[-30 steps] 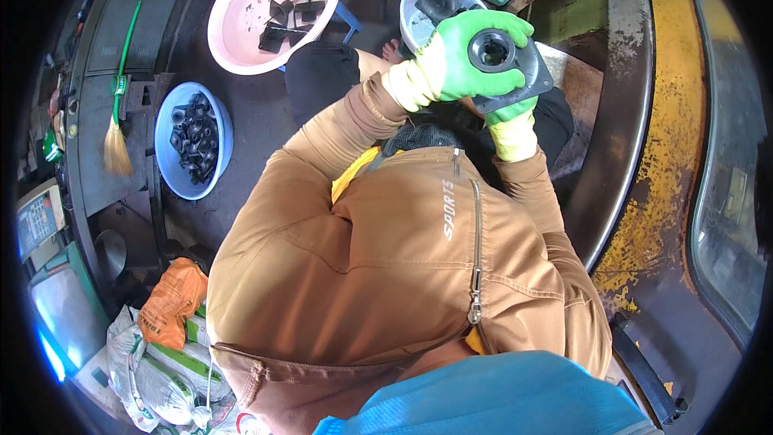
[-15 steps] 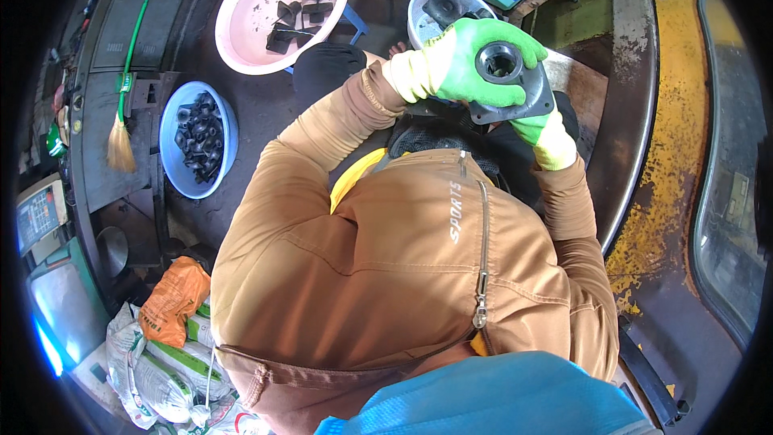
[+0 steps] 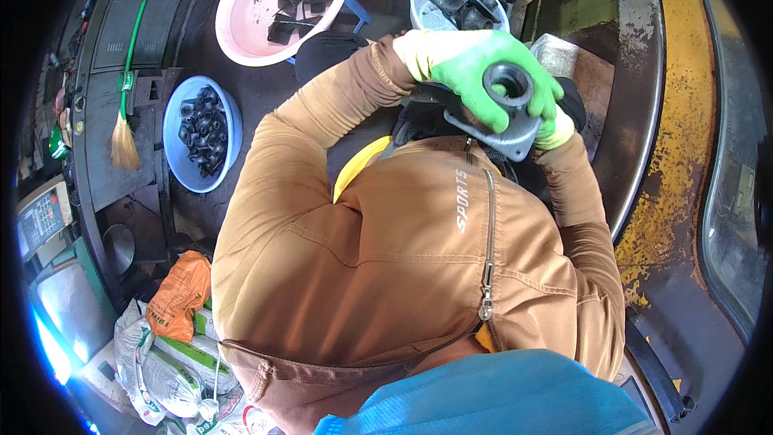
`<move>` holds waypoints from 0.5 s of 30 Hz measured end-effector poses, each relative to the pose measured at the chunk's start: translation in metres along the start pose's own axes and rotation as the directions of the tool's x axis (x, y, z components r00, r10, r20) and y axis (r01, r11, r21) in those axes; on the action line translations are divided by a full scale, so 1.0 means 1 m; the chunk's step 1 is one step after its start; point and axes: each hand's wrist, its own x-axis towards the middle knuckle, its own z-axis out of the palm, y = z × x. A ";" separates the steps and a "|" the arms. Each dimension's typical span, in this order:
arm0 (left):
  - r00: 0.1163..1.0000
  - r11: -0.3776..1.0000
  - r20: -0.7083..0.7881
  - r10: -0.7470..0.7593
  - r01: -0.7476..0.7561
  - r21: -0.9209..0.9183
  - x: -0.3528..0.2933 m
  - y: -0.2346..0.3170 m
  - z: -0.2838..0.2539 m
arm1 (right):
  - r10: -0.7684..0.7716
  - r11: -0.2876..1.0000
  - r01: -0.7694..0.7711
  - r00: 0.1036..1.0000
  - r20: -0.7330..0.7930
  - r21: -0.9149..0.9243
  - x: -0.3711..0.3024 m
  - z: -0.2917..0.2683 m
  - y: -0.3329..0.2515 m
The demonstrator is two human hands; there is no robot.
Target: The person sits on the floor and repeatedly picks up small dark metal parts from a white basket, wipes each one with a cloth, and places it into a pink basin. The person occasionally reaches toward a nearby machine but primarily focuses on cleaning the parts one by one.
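Both my hands wear green gloves with pale yellow cuffs. My left hand (image 3: pixel 471 72) wraps over a black plastic flanged part (image 3: pixel 515 141), its fingers around the round, hollow collar. That collar faces up, and the square flange with corner holes tilts below it. At the flange's right side is my right hand (image 3: pixel 557 122), fingers closed about the part's edge and partly hidden behind it. Just beyond the hands stands a light-blue basin (image 3: pixel 419 12) holding several larger black parts (image 3: pixel 459 2).
A pink basin (image 3: pixel 229 28) with black scraps stands on a blue stool at far left. Nearer left is a blue tub (image 3: pixel 171 141) of small black parts. A metal rail (image 3: pixel 644 113) and yellow rusted machine panel (image 3: pixel 684 113) border the right. Bags (image 3: pixel 173 362) lie lower left.
The flanged part has come nearer to my body and tilted, with both hands moving along. More of the light-blue basin's contents shows now.
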 end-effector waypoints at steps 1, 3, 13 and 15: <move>0.996 0.999 0.082 -0.017 0.020 -0.031 0.003 0.002 0.000 | -0.036 0.999 0.035 0.999 0.030 0.032 0.000 0.004 0.002; 0.974 0.998 0.228 -0.010 0.025 -0.062 0.009 0.008 -0.003 | -0.100 0.992 0.101 0.995 0.018 -0.078 0.005 0.013 0.004; 0.769 0.927 -0.608 0.198 0.054 0.371 0.008 0.006 0.008 | -0.479 0.828 0.342 0.843 -0.245 -0.444 0.041 0.001 -0.019; 0.661 0.925 -0.703 0.262 0.035 0.378 0.012 -0.008 0.021 | -0.557 0.802 0.387 0.760 -0.335 -0.455 0.045 0.009 -0.008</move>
